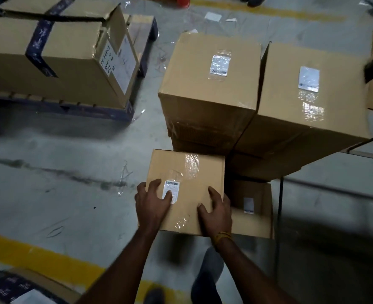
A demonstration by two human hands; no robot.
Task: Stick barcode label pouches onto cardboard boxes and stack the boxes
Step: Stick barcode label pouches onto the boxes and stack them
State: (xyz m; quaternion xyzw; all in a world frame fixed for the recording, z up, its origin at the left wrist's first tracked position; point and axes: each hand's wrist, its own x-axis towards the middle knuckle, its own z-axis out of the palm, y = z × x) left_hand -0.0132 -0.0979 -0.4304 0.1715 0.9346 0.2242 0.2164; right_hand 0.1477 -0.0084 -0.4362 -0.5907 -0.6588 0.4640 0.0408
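- Cardboard box [187, 189]: plain brown, square top, clear tape glinting across it, white barcode label pouch [171, 190] near its left edge.
- Left hand [152, 202]: fingers spread flat on top, thumb over the pouch.
- Right hand [216, 210]: fingers pressed flat near the right edge.
- Position: low, before two taller labelled stacks [209, 84], touching a lower box [252, 207] at right.
- Bare grey floor [60, 172] open to the left.

Brown cardboard box [187, 189], barcode label pouch [171, 190] on top (clear-taped), beside stacked boxes [209, 84]
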